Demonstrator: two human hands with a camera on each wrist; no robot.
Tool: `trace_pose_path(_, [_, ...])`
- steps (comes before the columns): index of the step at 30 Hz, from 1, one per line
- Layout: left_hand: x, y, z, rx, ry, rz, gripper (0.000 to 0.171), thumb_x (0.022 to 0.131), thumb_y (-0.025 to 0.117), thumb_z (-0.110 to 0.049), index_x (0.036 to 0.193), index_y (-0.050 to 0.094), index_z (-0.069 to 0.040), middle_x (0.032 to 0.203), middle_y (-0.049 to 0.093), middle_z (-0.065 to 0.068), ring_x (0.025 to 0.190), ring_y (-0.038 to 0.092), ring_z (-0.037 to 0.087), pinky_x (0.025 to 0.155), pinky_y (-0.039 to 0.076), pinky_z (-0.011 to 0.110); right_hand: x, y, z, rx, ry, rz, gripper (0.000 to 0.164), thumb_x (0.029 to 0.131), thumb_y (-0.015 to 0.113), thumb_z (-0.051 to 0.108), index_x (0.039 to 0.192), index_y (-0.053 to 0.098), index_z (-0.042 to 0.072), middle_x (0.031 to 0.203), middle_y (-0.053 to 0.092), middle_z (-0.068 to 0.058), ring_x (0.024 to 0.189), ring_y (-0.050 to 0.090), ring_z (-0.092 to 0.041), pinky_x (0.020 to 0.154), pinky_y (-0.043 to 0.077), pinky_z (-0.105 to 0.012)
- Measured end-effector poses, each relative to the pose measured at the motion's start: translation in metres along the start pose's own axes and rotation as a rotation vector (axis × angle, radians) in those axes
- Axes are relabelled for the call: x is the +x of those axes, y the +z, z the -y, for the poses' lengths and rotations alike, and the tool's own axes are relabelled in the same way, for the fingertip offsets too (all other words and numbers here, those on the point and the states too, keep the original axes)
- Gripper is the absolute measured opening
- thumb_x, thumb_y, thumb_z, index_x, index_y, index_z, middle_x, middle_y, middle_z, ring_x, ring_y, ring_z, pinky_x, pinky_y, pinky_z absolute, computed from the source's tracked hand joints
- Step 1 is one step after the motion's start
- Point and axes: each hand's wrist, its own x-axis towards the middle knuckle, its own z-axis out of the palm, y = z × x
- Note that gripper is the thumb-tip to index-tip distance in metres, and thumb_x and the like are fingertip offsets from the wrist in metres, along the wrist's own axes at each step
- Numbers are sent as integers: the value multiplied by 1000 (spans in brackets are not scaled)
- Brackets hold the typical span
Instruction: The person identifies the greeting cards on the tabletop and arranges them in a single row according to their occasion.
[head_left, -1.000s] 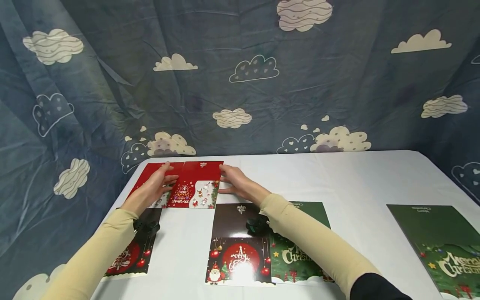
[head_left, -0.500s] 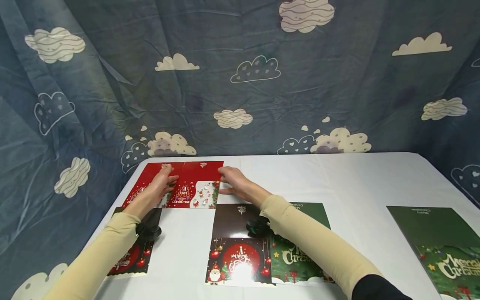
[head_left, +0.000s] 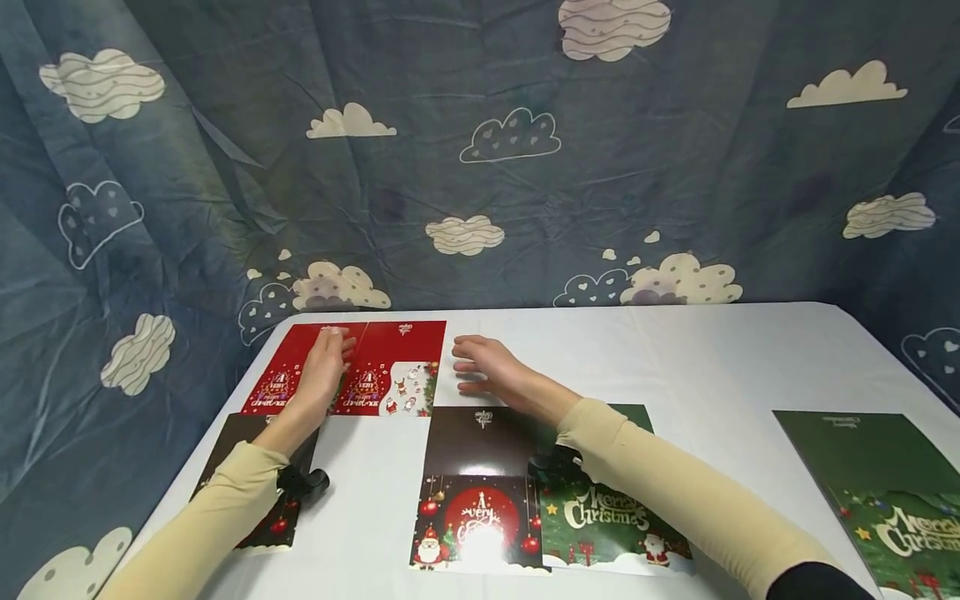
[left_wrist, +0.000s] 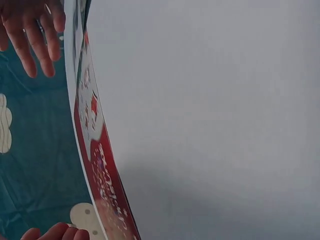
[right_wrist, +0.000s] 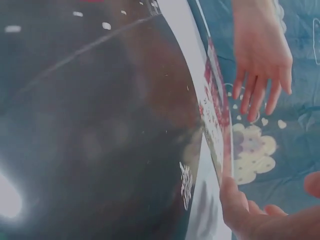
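Two red Christmas cards lie side by side at the table's back left, a left red card [head_left: 277,367] and a right red card [head_left: 405,343]. My left hand [head_left: 321,371] is over the seam between them, fingers loosely extended and covering part of the left one. Just beyond the outer edge of the right red card, my right hand [head_left: 495,371] hovers with fingers spread and nothing in them. In the left wrist view the red card [left_wrist: 102,165] shows edge-on. The right wrist view has a glossy dark brown card [right_wrist: 100,110] below the right hand [right_wrist: 260,217].
Closer in lie a brown card [head_left: 472,437] and a green card [head_left: 607,529], edges meeting. Another brown card [head_left: 232,437] is partly under the left forearm. A separate green card [head_left: 862,454] lies far right. A cloud-print cloth [head_left: 420,183] hangs behind the white table [head_left: 720,358].
My right hand has drawn away to the right from the red card's edge. The left hand has shifted slightly, its forearm moving right. The cards stay in place.
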Motion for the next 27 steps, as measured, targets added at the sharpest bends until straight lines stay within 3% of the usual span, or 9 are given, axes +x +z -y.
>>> trace_pose_path(4, [-4,4,-5,-31,59,-12,54,109,22,-37,145,35,1,145,46,22,134,42,33,107,36,48,-14,-9,6,-25,-31,16,50,101,45,16,148,37,0,150,38,-21,131,44,-39,99,47,-49])
trace_pose_path(13, [-22,14,-13,-96,77,61,49,109,24,-34,145,36,-2,142,50,22,128,49,36,105,39,52,-44,-30,9,-107,-90,72,44,102,48,18,143,45,1,147,45,-20,127,51,-36,97,48,-45])
trace_pose_path(20, [-36,36,-21,-175,89,116,38,108,33,-20,139,41,0,135,54,26,122,52,43,100,41,54,-67,-52,12,-119,-129,100,42,105,43,20,143,45,1,145,47,-19,128,49,-38,98,48,-44])
trace_pose_path(27, [-51,57,-33,-184,92,194,35,106,37,-18,137,47,-5,134,57,22,120,55,41,100,42,55,-91,-77,19,-180,-166,100,42,107,40,20,143,43,0,146,45,-20,128,49,-37,98,48,-45])
